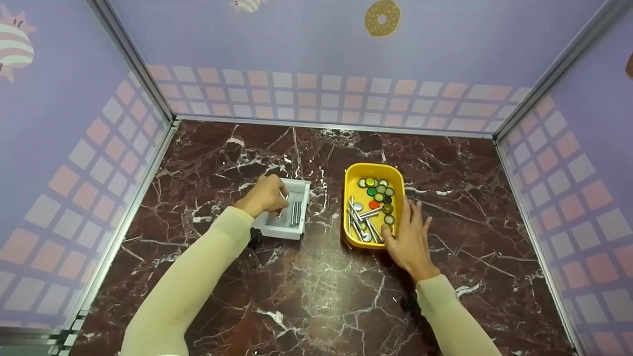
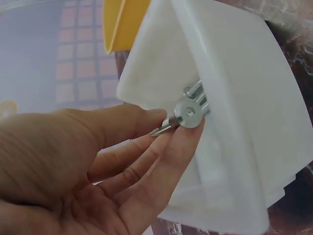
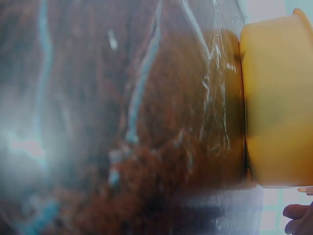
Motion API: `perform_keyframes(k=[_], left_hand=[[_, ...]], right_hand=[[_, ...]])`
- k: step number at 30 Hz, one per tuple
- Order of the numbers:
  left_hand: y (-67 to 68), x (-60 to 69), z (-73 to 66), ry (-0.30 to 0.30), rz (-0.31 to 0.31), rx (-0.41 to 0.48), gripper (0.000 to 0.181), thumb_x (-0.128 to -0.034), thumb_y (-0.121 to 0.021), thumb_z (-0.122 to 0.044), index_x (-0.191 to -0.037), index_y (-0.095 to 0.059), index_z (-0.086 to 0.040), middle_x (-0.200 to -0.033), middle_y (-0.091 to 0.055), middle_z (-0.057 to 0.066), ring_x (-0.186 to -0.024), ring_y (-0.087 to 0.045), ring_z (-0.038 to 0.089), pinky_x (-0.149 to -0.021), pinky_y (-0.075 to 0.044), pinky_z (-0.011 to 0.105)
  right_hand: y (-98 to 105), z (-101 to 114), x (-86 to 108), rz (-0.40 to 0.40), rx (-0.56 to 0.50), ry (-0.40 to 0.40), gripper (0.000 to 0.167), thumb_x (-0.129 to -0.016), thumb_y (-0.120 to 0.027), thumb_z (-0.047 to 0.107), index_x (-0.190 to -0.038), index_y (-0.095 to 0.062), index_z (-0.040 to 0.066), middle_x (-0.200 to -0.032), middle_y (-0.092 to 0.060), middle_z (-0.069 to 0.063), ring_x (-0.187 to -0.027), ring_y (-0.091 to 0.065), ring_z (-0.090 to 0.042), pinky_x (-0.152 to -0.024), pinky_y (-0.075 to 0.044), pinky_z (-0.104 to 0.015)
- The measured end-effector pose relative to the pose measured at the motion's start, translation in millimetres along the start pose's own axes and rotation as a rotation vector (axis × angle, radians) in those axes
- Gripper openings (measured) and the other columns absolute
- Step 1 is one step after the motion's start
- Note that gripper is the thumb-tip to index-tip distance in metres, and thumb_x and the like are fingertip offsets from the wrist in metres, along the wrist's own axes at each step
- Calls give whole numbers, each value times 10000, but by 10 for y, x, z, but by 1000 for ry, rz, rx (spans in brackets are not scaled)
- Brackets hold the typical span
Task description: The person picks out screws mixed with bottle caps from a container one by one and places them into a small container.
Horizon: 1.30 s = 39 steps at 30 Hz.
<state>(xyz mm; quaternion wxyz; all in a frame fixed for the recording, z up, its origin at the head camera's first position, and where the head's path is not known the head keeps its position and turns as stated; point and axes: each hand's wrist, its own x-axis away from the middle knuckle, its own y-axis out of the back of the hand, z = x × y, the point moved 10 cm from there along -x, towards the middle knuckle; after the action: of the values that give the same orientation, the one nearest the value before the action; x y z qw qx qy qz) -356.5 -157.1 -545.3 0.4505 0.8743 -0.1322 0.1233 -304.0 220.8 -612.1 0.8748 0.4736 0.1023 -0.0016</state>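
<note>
My left hand (image 1: pixel 267 194) is over the white bin (image 1: pixel 305 207) and pinches a silver bolt (image 2: pixel 188 113) between thumb and fingers. The bolt's flat round head has a hex socket; part of its shank is hidden by the fingers. Several more bolts (image 1: pixel 296 213) lie side by side in that bin. My right hand (image 1: pixel 411 242) rests against the right side of the yellow bin (image 1: pixel 350 185), its fingers fairly straight outside the wall and its thumb over the rim. Inside the yellow bin are loose bolts (image 1: pixel 370 214) in a jumble and several bottle caps (image 1: pixel 381 189).
Both bins stand on a dark red marbled table (image 1: pixel 321 287), with a gap between them. Patterned panels (image 1: pixel 321 59) in metal frames enclose the table at the back, left and right.
</note>
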Motion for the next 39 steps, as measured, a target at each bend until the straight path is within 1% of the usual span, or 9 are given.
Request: perform_keyframes(k=[5,7,12,14,16,21,24,34,39], left_hand=[[-87,-111,-19,-61,1,-109,156,-919,-799,17,-1052,-875,42,-992,-879,246,-536,-724,102,-747,-702,302],[-217,-411,229,-143,-25,-96,79,-869,-855,-48,-940,-885,-36,-900,-880,141,-543,-732,95,-740,-704,297],[-410,-843,569,-158,-52,-117,111,-770,-843,-17,-875,-854,-52,-911,-859,118,-674,-805,224,-632,-697,331],[-359,-744,460,-113,-49,-148,157,-776,-795,37,-919,-847,1,-958,-853,192,-766,-831,325,-644,-714,370],[-334,-737,468,-139,-83,-145,177,-764,-829,2,-938,-856,-12,-1001,-859,193,-831,-828,325,-697,-718,352],[-112,-281,93,-108,-89,-147,228,-863,-864,-28,-1084,-868,29,-1208,-848,277,-1030,-827,384,-935,-730,446],[2,-50,-124,-93,-91,-153,254,-920,-843,-7,-1161,-850,73,-1282,-817,335,-1037,-824,420,-944,-724,483],[137,57,-352,-100,-172,-187,344,-1010,-779,-81,-1332,-824,31,-1429,-795,278,-1216,-787,452,-1054,-677,561],[125,87,-566,-132,-230,-254,332,-1053,-768,-132,-1364,-833,-34,-1358,-843,213,-1155,-827,429,-989,-697,587]], right_hand=[[-8,-7,5,-4,4,2,971,-1091,-651,409,-1854,-182,37,-1854,-307,-350,-1783,-158,-612,-1386,-54,-908],[-8,-7,5,-2,3,1,971,-1092,-654,408,-1855,-179,40,-1856,-304,-347,-1784,-156,-611,-1387,-50,-905],[-5,-11,1,2,-1,-1,977,-1091,-671,391,-1856,-176,39,-1861,-297,-345,-1782,-155,-614,-1388,-45,-903],[-2,-12,0,0,-3,0,979,-1088,-676,388,-1854,-180,32,-1859,-298,-348,-1780,-157,-617,-1388,-44,-904],[2,-13,0,-4,-6,1,981,-1084,-677,388,-1851,-184,25,-1857,-301,-350,-1779,-161,-618,-1386,-44,-906],[5,-11,-4,-12,-13,4,990,-1076,-684,389,-1850,-187,23,-1855,-304,-354,-1777,-167,-619,-1385,-46,-909],[-2,-13,-1,-4,-17,2,996,-1076,-684,387,-1855,-174,34,-1857,-297,-353,-1779,-160,-617,-1388,-39,-905],[6,-12,2,-9,-19,9,994,-1068,-663,410,-1851,-187,26,-1858,-301,-349,-1779,-161,-618,-1384,-45,-910],[-4,-6,-5,15,-12,6,1013,-1082,-661,440,-1859,-155,32,-1870,-274,-352,-1786,-134,-614,-1394,-23,-896]])
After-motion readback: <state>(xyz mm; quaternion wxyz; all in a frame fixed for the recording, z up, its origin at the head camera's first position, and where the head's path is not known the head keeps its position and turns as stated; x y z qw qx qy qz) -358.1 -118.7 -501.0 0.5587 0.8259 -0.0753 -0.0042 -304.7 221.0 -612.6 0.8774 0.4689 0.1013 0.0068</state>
